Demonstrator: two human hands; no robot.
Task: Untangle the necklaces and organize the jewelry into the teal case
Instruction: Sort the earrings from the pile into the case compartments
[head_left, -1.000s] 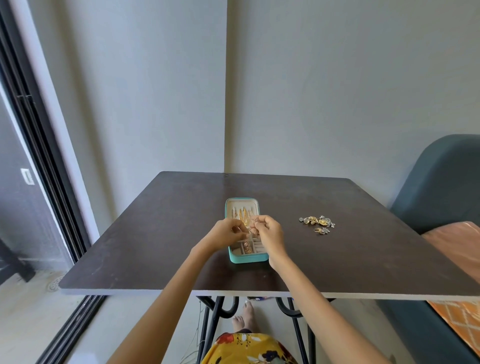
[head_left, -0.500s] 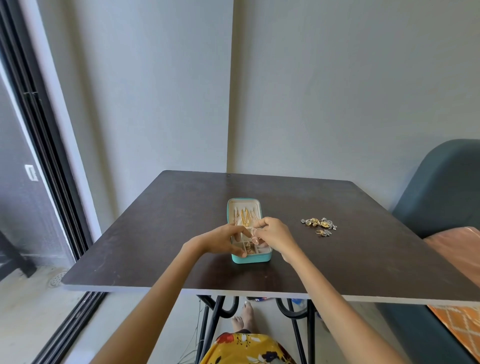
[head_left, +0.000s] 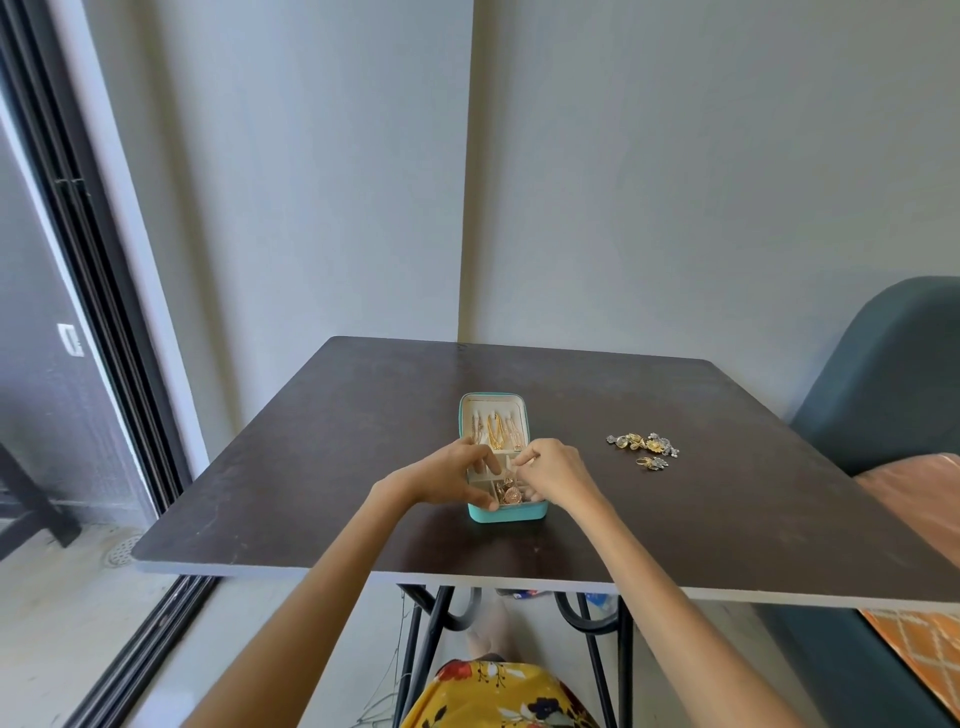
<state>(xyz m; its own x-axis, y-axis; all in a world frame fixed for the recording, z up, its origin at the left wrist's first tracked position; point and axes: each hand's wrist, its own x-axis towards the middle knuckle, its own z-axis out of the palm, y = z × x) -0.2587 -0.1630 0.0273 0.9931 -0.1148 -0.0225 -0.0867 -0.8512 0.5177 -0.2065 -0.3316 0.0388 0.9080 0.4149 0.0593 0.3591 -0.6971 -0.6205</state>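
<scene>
My left hand (head_left: 451, 478) grips the near-left side of the teal case (head_left: 506, 512), fingers curled over the rim. My right hand (head_left: 553, 470) hovers over the lower compartments, fingertips pinched; can't tell if they hold anything. Gold necklaces (head_left: 497, 432) already hang in the lid, rings (head_left: 509, 492) sit in the tray. Earring cluster (head_left: 644, 447) on the table (head_left: 311, 467) is still to pack. Versus a second ago: both hands dropped from the lid to the tray.

Both hands have dropped from above the case's (head_left: 506, 512) middle to its near compartments, left hand (head_left: 449, 475) and right hand (head_left: 553, 470) now apart.
</scene>
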